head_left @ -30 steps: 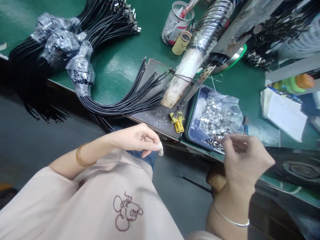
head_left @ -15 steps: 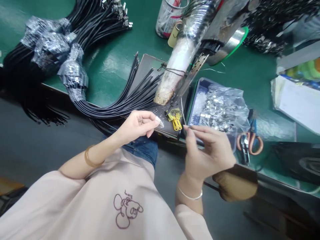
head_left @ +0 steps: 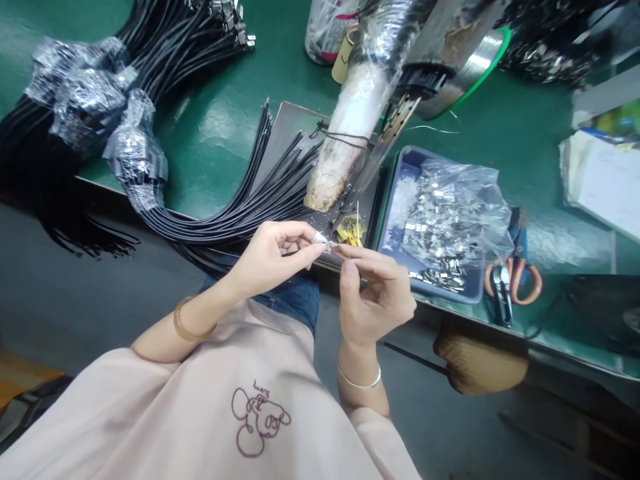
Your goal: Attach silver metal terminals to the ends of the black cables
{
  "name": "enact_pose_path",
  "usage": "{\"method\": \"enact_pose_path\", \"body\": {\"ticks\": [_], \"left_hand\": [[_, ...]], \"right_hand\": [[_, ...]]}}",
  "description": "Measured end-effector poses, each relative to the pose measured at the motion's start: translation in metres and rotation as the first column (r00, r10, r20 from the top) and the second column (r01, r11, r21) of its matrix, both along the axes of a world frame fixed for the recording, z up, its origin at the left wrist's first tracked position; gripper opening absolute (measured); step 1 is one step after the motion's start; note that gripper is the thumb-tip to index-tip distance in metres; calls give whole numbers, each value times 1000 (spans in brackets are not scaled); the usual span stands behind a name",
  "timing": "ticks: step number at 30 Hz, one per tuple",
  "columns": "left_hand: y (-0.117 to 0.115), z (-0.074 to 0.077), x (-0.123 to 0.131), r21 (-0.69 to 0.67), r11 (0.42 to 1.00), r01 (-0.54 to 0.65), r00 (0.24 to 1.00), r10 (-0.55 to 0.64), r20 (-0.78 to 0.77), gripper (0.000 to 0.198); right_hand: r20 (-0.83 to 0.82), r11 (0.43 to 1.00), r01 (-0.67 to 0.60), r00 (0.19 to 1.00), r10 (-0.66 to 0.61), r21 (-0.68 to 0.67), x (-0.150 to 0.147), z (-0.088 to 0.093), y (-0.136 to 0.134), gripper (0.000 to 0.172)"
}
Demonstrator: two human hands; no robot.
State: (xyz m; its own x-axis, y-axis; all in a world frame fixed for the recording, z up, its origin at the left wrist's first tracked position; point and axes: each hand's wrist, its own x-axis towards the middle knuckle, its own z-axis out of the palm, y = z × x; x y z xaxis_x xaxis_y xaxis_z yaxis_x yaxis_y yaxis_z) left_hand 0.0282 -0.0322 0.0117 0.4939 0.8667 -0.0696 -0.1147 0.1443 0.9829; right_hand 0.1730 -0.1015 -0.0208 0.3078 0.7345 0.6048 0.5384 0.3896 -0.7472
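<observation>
My left hand (head_left: 277, 259) is closed in a pinch, thumb against index finger, on a small shiny metal piece (head_left: 328, 247). A whitish cover shows on one fingertip. From the right, my right hand (head_left: 377, 290) meets it, index fingertip at the piece and fingers curled; whatever lies in its grip is too small to make out. Just behind the fingertips is a yellow clip-like thing (head_left: 350, 230), partly hidden. A bundle of black cables (head_left: 225, 223) runs past my left hand onto a dark board (head_left: 293, 123).
A blue tray (head_left: 475, 293) holds small metal parts and a plastic bag. Orange-handled scissors (head_left: 527, 283) lie right of it. Above the board hangs a wrapped tube (head_left: 345, 127) beside a wire spool (head_left: 480, 70). More wrapped cable bundles (head_left: 90, 103) lie at left.
My right hand has moved left from the tray's near edge to meet my left fingertips. It now partly covers the yellow clip-like thing. My left hand stays pinched in nearly the same place.
</observation>
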Motion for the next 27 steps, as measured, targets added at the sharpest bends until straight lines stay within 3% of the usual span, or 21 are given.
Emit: {"method": "enact_pose_path", "body": {"ticks": [3,8,15,18,22,27], "left_hand": [[0,-3,2,9,1000,-9,1000,9,-11,13],[0,-7,3,57,998,-13,998,16,-63,18],[-5,-4,6,85,995,-52,997,57,-54,13],[-6,-6,7,93,993,-66,994,73,-76,10],[-6,-5,2,98,990,-102,992,109,-71,8],[-6,-1,-4,137,990,-33,997,42,-65,10]], "right_hand": [[44,999,-10,999,9,32,2,0,1,18],[299,993,-37,954,3,108,5,0,0,19],[495,997,20,867,-53,73,0,9,-1,20],[429,996,42,900,-73,81,0,9,1,19],[132,996,92,987,-91,1,3,11,3,14],[-118,966,-107,990,81,-234,6,20,7,9]]}}
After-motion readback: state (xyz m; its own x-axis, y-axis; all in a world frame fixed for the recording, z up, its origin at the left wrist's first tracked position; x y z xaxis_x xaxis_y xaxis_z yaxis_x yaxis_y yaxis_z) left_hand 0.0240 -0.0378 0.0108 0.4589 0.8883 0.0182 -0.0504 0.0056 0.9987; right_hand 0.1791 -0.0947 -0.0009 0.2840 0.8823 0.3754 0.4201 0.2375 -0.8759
